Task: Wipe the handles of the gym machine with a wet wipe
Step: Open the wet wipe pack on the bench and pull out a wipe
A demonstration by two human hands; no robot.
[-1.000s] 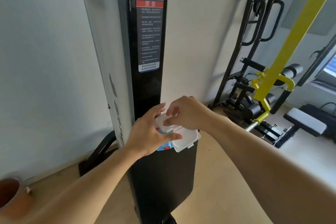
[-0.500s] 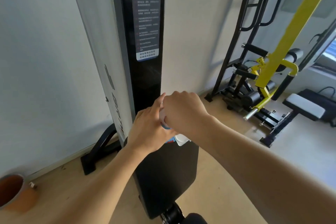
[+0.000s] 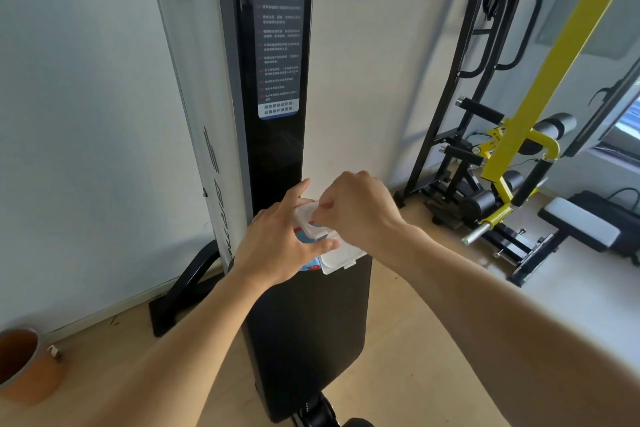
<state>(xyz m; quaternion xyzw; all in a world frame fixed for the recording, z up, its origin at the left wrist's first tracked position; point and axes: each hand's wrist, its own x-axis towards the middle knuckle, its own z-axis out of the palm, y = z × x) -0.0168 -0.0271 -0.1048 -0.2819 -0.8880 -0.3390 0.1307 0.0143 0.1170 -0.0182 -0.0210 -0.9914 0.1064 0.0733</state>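
A pack of wet wipes [image 3: 320, 246] is held up in front of the black column of the gym machine [image 3: 277, 156], its flip lid [image 3: 341, 258] swung open.

The pack is seen as a soft packet printed in blue, white and red, topped by a white plastic dispenser frame; the translucent white lid is hinged back toward the lower right. The packet is gripped from below and behind by the left hand [image 3: 277, 246], fingers spread around it and the thumb laid across its front. The right hand [image 3: 356, 211] is curled narrowly, its fingertips [image 3: 323, 210] pinched together at the dispenser opening; whether a wipe is caught between them cannot be told. The pack's long axis is tilted from upper left to lower right, its opening faced up toward the camera.
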